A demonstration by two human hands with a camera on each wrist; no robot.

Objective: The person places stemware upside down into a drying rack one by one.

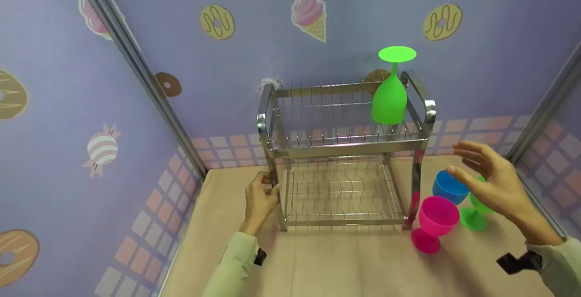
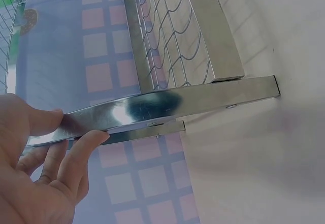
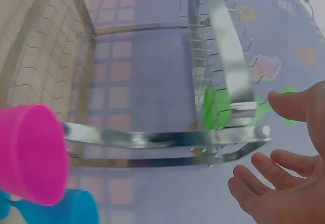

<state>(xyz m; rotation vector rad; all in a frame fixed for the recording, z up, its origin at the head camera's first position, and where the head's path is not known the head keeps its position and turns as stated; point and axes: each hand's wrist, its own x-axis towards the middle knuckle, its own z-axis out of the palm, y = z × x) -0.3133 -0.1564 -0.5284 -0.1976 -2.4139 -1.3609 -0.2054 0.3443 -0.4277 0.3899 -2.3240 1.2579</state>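
Observation:
A two-tier metal dish rack (image 1: pixel 349 149) stands against the back wall. My left hand (image 1: pixel 261 199) holds its left front leg; in the left wrist view the thumb lies on one side of the metal bar (image 2: pixel 127 109) and the fingers on the other. On the upper tier, toward the right, a green goblet (image 1: pixel 390 99) stands upside down, base up. My right hand (image 1: pixel 494 183) is held in the air right of the rack, fingers spread and holding nothing. Below it are a pink goblet (image 1: pixel 438 217), a blue goblet (image 1: pixel 447 189) and another green goblet (image 1: pixel 473 220), partly hidden by the hand.
The rack's lower tier (image 1: pixel 336 192) has wavy wires and carries nothing. Patterned wall panels (image 1: pixel 254 51) rise behind and at both sides, joined by metal corner posts (image 1: pixel 150 83). A beige cloth (image 1: pixel 336 260) covers the tabletop.

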